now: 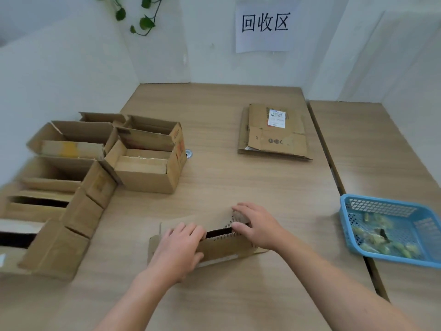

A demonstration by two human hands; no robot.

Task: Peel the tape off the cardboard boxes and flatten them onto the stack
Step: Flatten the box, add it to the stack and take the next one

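Gripping with left hand the near flap of the small box, mid-table, close in; with right hand grasping its right end. Farther back, flattened stack bearing a white label, print unreadable. On the wall sign: 回收区.

1. The scene is bright and even, with a cool, slightly bluish tone on the white walls.
2. Light seems to come from above: shadows on the table are pale and stay close under each thing.
3. The paper sign is evenly lit and its characters read clearly.
4. The middle is the sharpest; the small box shows its punched holes.
5. The open boxes at the left edge are smeared by blur.
6. The wide lens bends the table edges and wall corners near the borders.
7. The contents of the blue basket look soft and unclear.
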